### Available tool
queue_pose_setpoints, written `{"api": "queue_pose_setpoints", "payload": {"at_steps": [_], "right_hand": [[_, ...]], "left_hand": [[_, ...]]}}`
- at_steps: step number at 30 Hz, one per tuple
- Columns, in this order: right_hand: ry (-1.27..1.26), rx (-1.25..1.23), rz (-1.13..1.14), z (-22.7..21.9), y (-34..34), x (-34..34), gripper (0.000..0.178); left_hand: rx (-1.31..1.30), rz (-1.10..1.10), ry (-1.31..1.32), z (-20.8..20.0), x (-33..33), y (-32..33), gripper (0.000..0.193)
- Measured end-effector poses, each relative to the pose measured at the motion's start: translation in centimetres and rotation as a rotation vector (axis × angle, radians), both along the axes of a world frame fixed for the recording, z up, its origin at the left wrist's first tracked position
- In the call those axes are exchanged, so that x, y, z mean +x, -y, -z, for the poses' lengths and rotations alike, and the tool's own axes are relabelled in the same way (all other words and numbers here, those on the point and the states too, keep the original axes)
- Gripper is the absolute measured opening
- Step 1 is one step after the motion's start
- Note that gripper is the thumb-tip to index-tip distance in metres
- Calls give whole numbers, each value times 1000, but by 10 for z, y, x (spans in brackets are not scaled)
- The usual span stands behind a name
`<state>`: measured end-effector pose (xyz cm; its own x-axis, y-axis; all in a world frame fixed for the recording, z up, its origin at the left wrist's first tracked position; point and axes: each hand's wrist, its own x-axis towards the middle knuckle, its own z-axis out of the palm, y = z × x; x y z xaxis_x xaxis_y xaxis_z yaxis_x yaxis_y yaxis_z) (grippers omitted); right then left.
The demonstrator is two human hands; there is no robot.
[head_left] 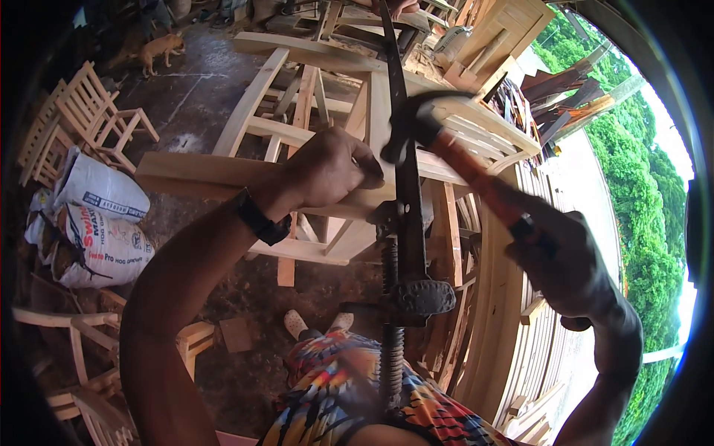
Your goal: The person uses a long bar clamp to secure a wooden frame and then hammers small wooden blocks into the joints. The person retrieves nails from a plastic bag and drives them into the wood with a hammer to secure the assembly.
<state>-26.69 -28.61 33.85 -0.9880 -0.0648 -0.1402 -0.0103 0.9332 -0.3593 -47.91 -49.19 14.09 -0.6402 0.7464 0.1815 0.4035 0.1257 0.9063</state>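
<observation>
My right hand (556, 256) grips a claw hammer (476, 171) by its orange and black handle, blurred by motion. The hammer's dark head overlaps the long metal bar clamp (410, 238) in this view; whether they touch I cannot tell. My left hand (333, 167), a black watch on its wrist, is closed at the near wooden rail (201, 172) of a pale frame, just left of the clamp. Its curled fingers hide whatever they hold. The clamp's threaded screw (390, 364) points back toward my body.
Wooden chairs (100, 111) and stuffed white sacks (104, 215) stand at the left. A brown dog (160, 52) is farther back. Stacked planks (498, 320) run along the right side. Another person's hand (401, 7) shows at the far end of the clamp.
</observation>
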Motion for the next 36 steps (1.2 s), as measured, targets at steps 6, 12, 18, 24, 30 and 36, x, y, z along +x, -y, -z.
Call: {"api": "queue_pose_setpoints", "payload": {"at_steps": [6,12,18,24,30,36], "right_hand": [[-450,-348,208,32,-3,5,59],[-75,-61,-86,15,-5,-3,64],[-363,-257,-36,40,-26,4,35],[-154,36,-79,11,-7,-10,54],[-314,-31,-127,37,-29,21,55],[-212,-63,-109,23,-18,-11,65]], "left_hand": [[87,-31,-9,2,-4,11,39],[119,-230,-152,16,-3,4,48],[172,-303,-173,21,-3,4,48],[124,-353,-318,15,6,6,52],[194,-306,-287,14,13,-14,50],[159,-393,-333,16,8,7,51]]}}
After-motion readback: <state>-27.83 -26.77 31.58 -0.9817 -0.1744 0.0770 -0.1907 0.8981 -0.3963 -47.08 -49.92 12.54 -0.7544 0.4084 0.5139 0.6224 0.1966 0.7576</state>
